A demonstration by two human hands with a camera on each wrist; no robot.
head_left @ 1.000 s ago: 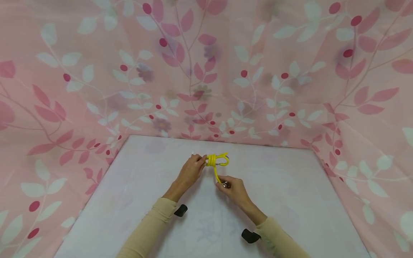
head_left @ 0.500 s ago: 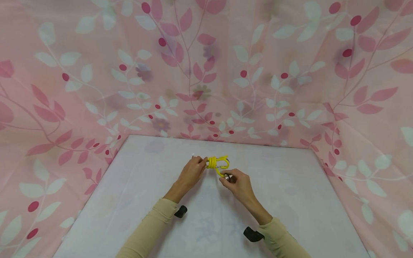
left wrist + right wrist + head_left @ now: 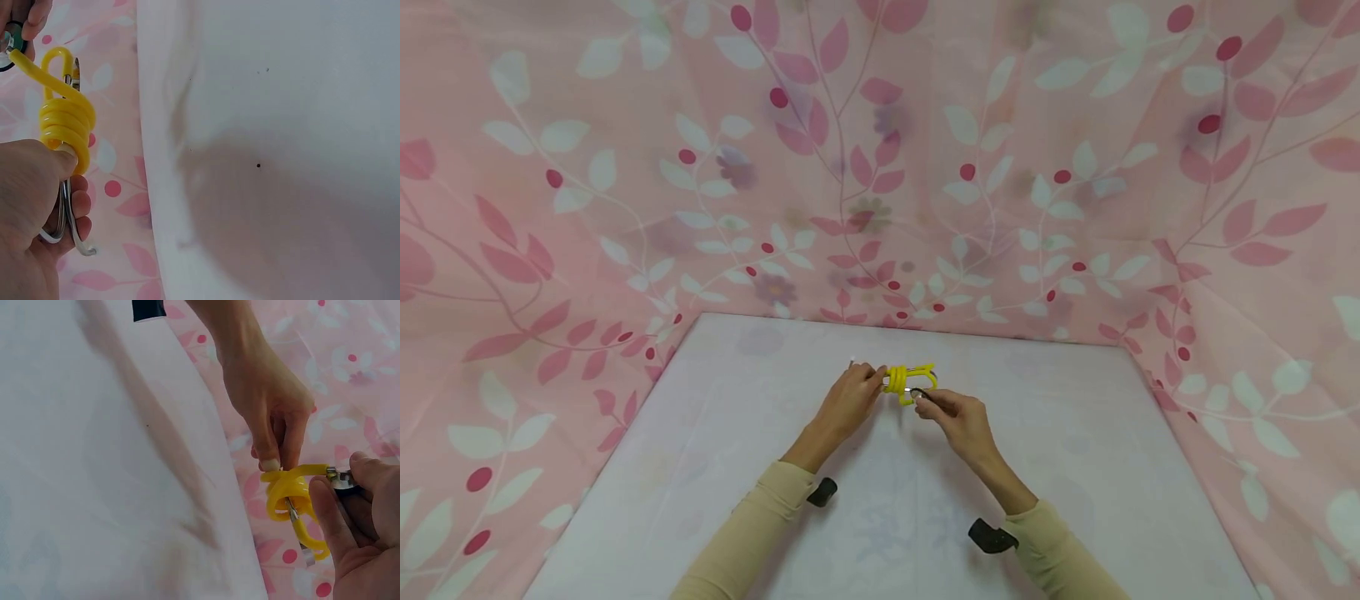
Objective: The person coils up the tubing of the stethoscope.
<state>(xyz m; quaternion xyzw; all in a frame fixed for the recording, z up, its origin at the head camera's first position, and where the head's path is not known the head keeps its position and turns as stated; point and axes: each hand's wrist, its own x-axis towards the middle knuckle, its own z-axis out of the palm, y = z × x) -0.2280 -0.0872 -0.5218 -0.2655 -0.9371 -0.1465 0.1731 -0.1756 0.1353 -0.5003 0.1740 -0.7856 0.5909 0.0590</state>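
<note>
A yellow tube [image 3: 65,119] is wound in several turns round a bent metal rod frame [image 3: 70,215]. A loop of the tube stands out past the far end of the frame. My left hand [image 3: 847,404] grips the frame, its thumb against the lowest turns in the left wrist view. The free end of the tube runs to a round, shiny metal end piece [image 3: 342,479] with a dark rim. My right hand [image 3: 962,425] pinches this end piece between thumb and fingers, close beside the coil. Part of the frame is hidden inside the turns and behind the left fingers.
Both hands are over a white table [image 3: 865,517], towards its far edge. Pink leaf-patterned cloth [image 3: 880,167] hangs behind it and at both sides. A black wrist-worn device [image 3: 992,536] sits under the right sleeve, and another black device [image 3: 822,492] under the left.
My right hand has moved away from me and slightly right, bringing the end piece up near the coil. The straight hanging stretch of tube is now short and bent. The left hand has barely shifted.
</note>
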